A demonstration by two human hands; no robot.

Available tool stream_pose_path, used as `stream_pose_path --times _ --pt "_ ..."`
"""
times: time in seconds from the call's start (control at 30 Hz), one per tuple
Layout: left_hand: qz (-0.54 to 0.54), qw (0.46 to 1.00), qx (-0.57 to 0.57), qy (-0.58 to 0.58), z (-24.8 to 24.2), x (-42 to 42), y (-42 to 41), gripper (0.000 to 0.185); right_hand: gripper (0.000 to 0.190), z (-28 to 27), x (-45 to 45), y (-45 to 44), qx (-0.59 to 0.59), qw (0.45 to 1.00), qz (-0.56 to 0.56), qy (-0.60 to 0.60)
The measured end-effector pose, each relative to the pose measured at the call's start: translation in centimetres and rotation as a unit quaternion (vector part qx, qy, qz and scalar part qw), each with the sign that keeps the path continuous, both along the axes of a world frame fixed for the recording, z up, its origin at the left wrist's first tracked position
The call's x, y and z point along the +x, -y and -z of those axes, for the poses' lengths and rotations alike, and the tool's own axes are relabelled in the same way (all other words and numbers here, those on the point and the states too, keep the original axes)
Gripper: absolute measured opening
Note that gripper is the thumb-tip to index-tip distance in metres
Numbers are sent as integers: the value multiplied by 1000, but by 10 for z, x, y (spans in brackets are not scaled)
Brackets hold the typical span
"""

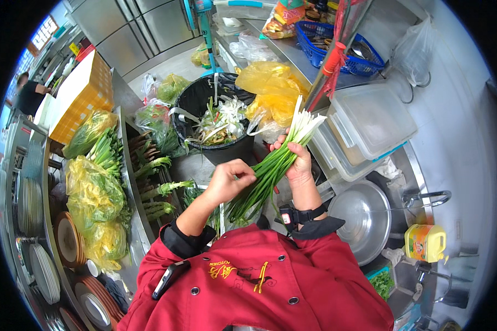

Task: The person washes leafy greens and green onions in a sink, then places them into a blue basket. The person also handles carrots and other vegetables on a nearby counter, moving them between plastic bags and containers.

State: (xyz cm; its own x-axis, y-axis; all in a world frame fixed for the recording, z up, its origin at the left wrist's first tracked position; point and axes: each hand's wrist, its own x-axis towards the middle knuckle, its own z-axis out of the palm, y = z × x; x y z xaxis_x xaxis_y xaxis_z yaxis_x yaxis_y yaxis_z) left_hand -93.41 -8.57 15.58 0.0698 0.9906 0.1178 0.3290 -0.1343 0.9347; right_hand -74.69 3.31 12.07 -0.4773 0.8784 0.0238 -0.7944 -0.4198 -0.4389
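A bunch of scallions (269, 171) slants across in front of my chest, white root ends up and to the right, green leaves hanging down to the left. My right hand (298, 163) is wrapped around it just below the white part. At the left edge of the leaves, my left hand (233, 177) has its thumb and fingertips pinched together against the greens. Beyond the bunch stands a black bin (236, 152) lined with a bag, holding vegetable trimmings (219, 122).
Leafy vegetables in yellow bags (95, 194) lie on a steel counter at left, with celtuce stalks (161, 188) below. Yellow plastic bags (273, 95) hang by the bin. Lidded plastic boxes (372, 124) and a metal basin (362, 219) are at right. A person (27, 97) stands far left.
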Motion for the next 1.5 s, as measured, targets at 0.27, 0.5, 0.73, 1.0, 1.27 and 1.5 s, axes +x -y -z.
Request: stream_pose_path --times 0.27,0.5,0.73,1.0,1.27,1.5 --pt "22 916 -251 312 -4 -41 0 19 37 10 -15 -9 13 998 -27 46" --pt "11 886 -285 367 1 -42 9 27 32 8 -5 -15 -41 999 -23 8" --pt "75 899 -295 315 -4 -53 13 24 24 0 4 -16 -53 998 35 -7" --pt "-27 981 -137 -138 -6 -72 12 29 13 3 12 -24 -90 985 115 90" --pt "-21 988 78 -133 12 -14 -12 96 28 -30 -69 17 -59 947 210 235" --pt "88 918 -219 319 13 -49 -18 50 37 -40 -71 18 24 988 -24 148"
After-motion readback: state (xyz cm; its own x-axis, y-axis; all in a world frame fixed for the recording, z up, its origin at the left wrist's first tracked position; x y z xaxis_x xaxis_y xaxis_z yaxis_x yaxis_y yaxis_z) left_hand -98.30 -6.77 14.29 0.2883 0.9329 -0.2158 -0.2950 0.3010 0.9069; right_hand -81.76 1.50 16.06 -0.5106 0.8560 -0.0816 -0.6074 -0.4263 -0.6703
